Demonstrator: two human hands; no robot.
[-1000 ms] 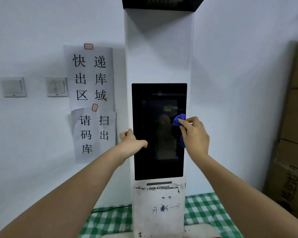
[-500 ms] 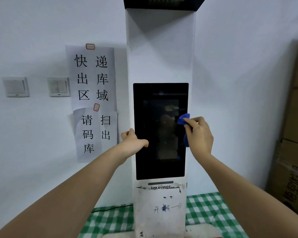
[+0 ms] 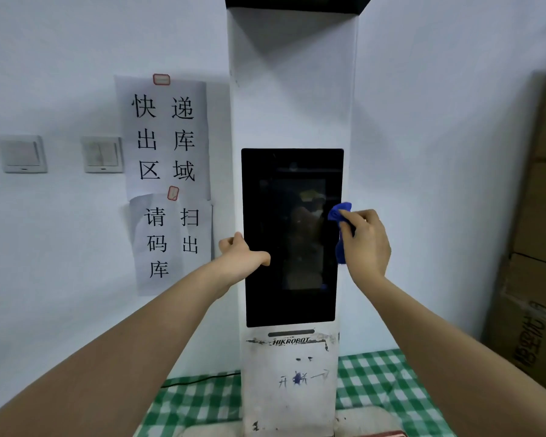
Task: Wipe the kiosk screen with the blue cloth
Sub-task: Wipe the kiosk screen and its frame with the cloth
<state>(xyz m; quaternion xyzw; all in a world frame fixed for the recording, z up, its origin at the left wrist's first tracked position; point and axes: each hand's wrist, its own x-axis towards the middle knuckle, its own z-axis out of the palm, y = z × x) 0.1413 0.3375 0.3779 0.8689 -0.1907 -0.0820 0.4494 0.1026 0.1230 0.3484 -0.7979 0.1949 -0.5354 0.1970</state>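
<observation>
A tall white kiosk (image 3: 292, 99) stands against the wall, with a dark upright screen (image 3: 289, 247) in its middle. My right hand (image 3: 366, 244) holds a bunched blue cloth (image 3: 338, 216) pressed at the screen's right edge, about halfway up. My left hand (image 3: 241, 255) grips the kiosk's left side, thumb lying across the screen's left edge. The cloth's lower part is half hidden behind my right palm.
Paper signs (image 3: 164, 137) with Chinese characters hang left of the kiosk, beside two wall switches (image 3: 103, 154). A green checked tablecloth (image 3: 379, 383) lies under the kiosk's base. Stacked cardboard boxes (image 3: 536, 247) stand at the far right.
My right hand with the cloth has slid to the right, from inside the screen to its right edge. My left hand has kept its grip.
</observation>
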